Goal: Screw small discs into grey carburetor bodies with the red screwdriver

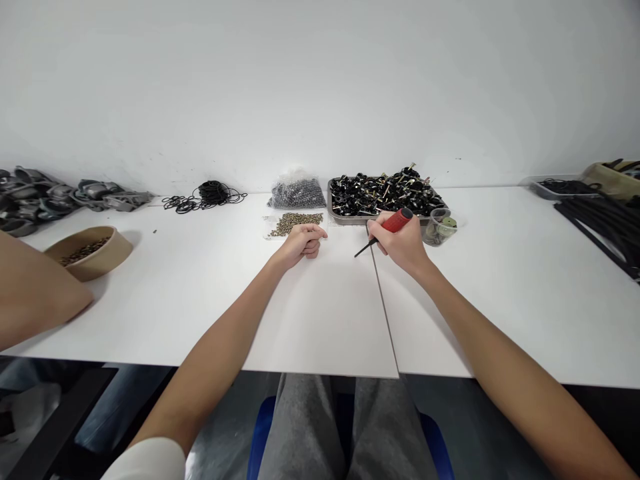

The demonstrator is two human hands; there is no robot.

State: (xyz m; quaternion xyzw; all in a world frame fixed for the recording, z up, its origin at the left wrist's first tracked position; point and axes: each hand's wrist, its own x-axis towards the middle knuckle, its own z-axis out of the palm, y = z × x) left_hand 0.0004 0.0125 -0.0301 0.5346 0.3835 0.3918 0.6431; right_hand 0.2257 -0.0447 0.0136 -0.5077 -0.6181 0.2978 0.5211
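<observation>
My right hand point(400, 243) grips a screwdriver with a red and black handle point(399, 221); its dark shaft slants down to the left toward the tabletop. My left hand point(304, 245) rests on the table with its fingers curled in, just in front of a clear bag of small brass-coloured pieces point(299, 223). Whether anything lies inside those curled fingers is hidden. Behind both hands stands a metal tray point(345, 220) heaped with black parts and brass-coloured screws. To the right of my right hand is a clear plastic cup point(441, 228) with greenish round pieces in it.
A bag of dark small parts point(297, 193) and a tangle of black cord point(214, 193) lie by the wall. Left are grey parts point(37, 197), a tan bowl of small pieces point(113, 252) and another person's arm point(37, 293). Black strips point(600, 230) lie right.
</observation>
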